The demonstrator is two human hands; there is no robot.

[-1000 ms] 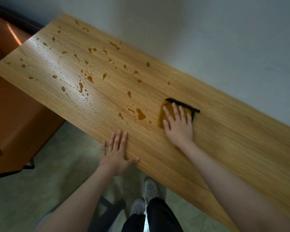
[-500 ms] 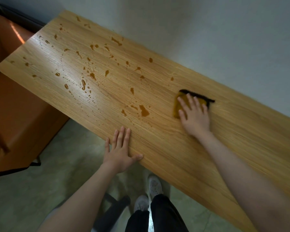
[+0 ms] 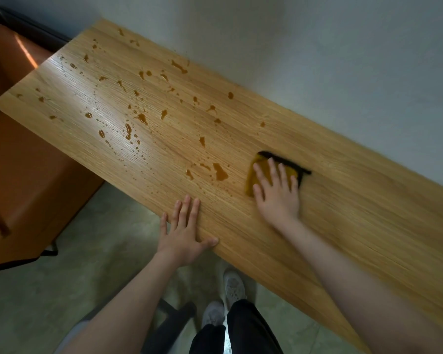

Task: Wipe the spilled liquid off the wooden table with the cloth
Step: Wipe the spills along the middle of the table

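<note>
On wooden table [image 3: 343, 226] | cloth [image 3: 260, 172] flat under right hand [image 3: 276, 198]

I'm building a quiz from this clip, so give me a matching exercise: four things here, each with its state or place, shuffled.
1. cloth
2. left hand
3. brown puddle
4. right hand

A. flat on the table's near edge
B. pressing the cloth
C. yellow, black-edged
D. unwiped, just left of the cloth

Pairs: 1-C, 2-A, 3-D, 4-B
</note>
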